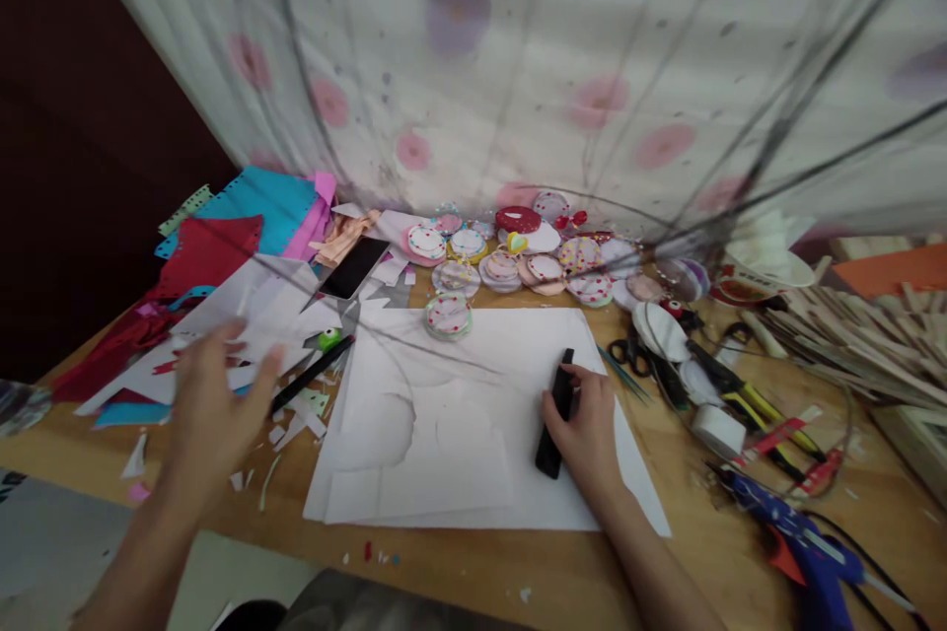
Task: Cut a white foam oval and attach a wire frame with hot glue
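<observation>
My right hand (pixel 588 429) is closed round a long, flat black object (pixel 549 454) whose exact kind I cannot make out. It rests over the right part of a stack of white paper sheets (pixel 473 503), some with round cutouts. To the left, my left hand (pixel 211 404) is slightly blurred, with thumb and fingers apart and nothing seen in it. It hovers near translucent and white sheets (pixel 285 286). Between that hand and the stack lies a black pen-like stick (pixel 315 375). A small round decorated paper piece (pixel 448 314) sits on the stack's far edge.
Several decorated paper discs (pixel 503 266) line the back by a flowered curtain (pixel 518 69). A phone (pixel 355 268) and coloured felt sheets (pixel 211 251) lie left. Rightward are scissors (pixel 628 355), pliers (pixel 762 414), a tape roll (pixel 717 432), a blue glue gun (pixel 799 532) and wooden sticks (pixel 865 335).
</observation>
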Demonstrator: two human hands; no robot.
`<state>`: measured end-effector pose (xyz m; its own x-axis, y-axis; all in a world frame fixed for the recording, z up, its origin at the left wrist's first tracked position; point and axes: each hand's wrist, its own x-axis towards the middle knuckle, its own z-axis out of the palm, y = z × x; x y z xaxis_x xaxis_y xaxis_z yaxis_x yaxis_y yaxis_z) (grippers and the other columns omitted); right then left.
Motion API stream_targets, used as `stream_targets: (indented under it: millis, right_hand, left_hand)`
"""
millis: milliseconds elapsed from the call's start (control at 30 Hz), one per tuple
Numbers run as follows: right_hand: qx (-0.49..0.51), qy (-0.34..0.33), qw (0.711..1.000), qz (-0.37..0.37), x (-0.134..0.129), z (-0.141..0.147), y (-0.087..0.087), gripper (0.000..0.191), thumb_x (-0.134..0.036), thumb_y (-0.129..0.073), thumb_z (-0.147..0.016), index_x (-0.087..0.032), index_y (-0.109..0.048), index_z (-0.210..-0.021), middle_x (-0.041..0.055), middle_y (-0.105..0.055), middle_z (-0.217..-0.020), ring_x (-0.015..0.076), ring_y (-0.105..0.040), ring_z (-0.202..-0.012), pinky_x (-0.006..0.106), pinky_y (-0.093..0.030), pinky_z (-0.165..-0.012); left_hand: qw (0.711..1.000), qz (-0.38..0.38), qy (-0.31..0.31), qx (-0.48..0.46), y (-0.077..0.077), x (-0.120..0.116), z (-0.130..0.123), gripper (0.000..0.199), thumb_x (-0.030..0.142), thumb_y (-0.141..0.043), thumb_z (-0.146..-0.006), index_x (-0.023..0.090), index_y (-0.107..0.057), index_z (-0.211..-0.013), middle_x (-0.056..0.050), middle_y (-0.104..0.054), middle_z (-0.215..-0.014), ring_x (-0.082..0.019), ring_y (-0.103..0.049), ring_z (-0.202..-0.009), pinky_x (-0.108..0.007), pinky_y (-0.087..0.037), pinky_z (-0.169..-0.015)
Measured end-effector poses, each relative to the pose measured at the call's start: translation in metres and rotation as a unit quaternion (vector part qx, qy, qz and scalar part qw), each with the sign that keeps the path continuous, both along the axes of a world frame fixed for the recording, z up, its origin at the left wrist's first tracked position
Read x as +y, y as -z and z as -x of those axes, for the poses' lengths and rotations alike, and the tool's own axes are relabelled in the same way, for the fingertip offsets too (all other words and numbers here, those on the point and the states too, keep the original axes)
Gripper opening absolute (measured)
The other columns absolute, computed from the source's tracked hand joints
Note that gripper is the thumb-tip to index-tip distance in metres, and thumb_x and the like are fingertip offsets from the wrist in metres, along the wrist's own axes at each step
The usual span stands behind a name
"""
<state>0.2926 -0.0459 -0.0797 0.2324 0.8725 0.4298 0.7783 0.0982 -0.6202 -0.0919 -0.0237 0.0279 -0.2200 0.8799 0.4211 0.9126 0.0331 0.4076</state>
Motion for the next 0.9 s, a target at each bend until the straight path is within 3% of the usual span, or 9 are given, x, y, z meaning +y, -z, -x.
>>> stream_targets:
  millis: [67, 133, 200, 300, 367, 467, 667, 767, 900]
  right_hand:
    - [0.010, -0.004, 1.000, 0.007, 0.000, 0.000, -0.001, 0.037, -0.027, -0.057, -0.075, -0.018, -0.048, -0.109, 0.0078, -0.045, -0.094, 0.0253, -0.046, -0.087, 0.043, -0.044, -0.076]
    - [0.016, -0.007, 1.000, 0.012, 0.000, 0.000, -0.003, 0.036, -0.027, -0.057, -0.075, -0.018, -0.048, -0.109, 0.0075, -0.045, -0.095, 0.0251, -0.047, -0.088, 0.043, -0.044, -0.076]
    - [0.020, -0.009, 1.000, 0.013, -0.001, 0.000, -0.003, 0.035, -0.026, -0.057, -0.075, -0.018, -0.048, -0.108, 0.0070, -0.045, -0.094, 0.0249, -0.047, -0.087, 0.044, -0.044, -0.077]
    - [0.023, -0.009, 1.000, 0.014, -0.001, 0.001, -0.004, 0.035, -0.026, -0.057, -0.076, -0.018, -0.048, -0.109, 0.0069, -0.045, -0.094, 0.0248, -0.047, -0.087, 0.044, -0.044, -0.078]
    - [0.029, -0.008, 0.999, 0.021, -0.001, 0.001, -0.004, 0.036, -0.026, -0.057, -0.076, -0.018, -0.047, -0.110, 0.0073, -0.045, -0.095, 0.0245, -0.047, -0.088, 0.044, -0.044, -0.079]
    - [0.032, -0.007, 0.999, 0.027, -0.001, 0.001, -0.004, 0.037, -0.025, -0.056, -0.077, -0.017, -0.046, -0.111, 0.0078, -0.045, -0.097, 0.0243, -0.047, -0.089, 0.043, -0.044, -0.080]
    - [0.008, 0.015, 0.999, 0.047, -0.001, -0.001, -0.009, 0.043, -0.030, -0.057, -0.076, -0.015, -0.044, -0.114, 0.0083, -0.046, -0.093, 0.0250, -0.048, -0.085, 0.042, -0.045, -0.074]
    - [-0.011, 0.022, 0.996, 0.091, -0.003, -0.002, -0.014, 0.050, -0.035, -0.057, -0.076, -0.013, -0.042, -0.119, 0.0046, -0.048, -0.082, 0.0241, -0.050, -0.077, 0.041, -0.045, -0.072]
    - [-0.002, 0.021, 0.992, 0.121, -0.007, -0.005, -0.016, 0.052, -0.036, -0.055, -0.078, -0.012, -0.042, -0.123, 0.0041, -0.052, -0.080, 0.0231, -0.052, -0.075, 0.039, -0.045, -0.071]
  left_hand:
    - [0.994, 0.042, 0.096, -0.005, 0.012, -0.020, -0.030, 0.052, 0.047, -0.056, -0.080, 0.017, -0.045, -0.121, -0.012, -0.054, -0.112, -0.027, -0.055, -0.102, -0.043, -0.048, -0.086]
    - [0.967, 0.116, 0.227, 0.030, 0.025, -0.034, -0.061, 0.050, 0.043, -0.055, -0.082, 0.022, -0.043, -0.126, -0.011, -0.050, -0.124, -0.028, -0.049, -0.115, -0.046, -0.042, -0.096]
    - [0.933, 0.176, 0.308, 0.055, 0.036, -0.038, -0.085, 0.064, 0.045, -0.062, -0.076, 0.022, -0.039, -0.131, -0.012, -0.045, -0.134, -0.030, -0.041, -0.124, -0.047, -0.037, -0.101]
    - [0.899, 0.213, 0.374, 0.082, 0.046, -0.025, -0.107, 0.089, 0.049, -0.075, -0.061, 0.019, -0.035, -0.135, -0.015, -0.044, -0.136, -0.033, -0.038, -0.126, -0.051, -0.030, -0.106]
    - [0.894, 0.218, 0.382, 0.085, 0.047, -0.011, -0.114, 0.092, 0.048, -0.078, -0.055, 0.018, -0.039, -0.133, -0.014, -0.052, -0.125, -0.033, -0.045, -0.119, -0.050, -0.032, -0.103]
    - [0.897, 0.223, 0.372, 0.090, 0.031, 0.003, -0.116, 0.075, 0.046, -0.079, -0.054, 0.018, -0.051, -0.119, -0.009, -0.056, -0.106, -0.029, -0.052, -0.102, -0.043, -0.043, -0.088]
    - [0.902, 0.106, 0.359, 0.215, -0.040, -0.010, -0.112, 0.003, 0.025, -0.057, -0.082, 0.022, -0.057, -0.083, -0.003, -0.058, -0.084, -0.023, -0.055, -0.080, -0.037, -0.042, -0.072]
    - [0.883, 0.080, 0.377, 0.266, -0.058, -0.024, -0.112, 0.017, 0.013, -0.045, -0.084, 0.023, -0.058, -0.081, -0.002, -0.060, -0.078, -0.023, -0.056, -0.073, -0.039, -0.042, -0.070]
    - [0.855, 0.159, 0.382, 0.313, -0.049, -0.034, -0.118, 0.029, 0.002, -0.040, -0.079, 0.022, -0.060, -0.085, -0.005, -0.063, -0.084, -0.023, -0.058, -0.075, -0.041, -0.045, -0.071]
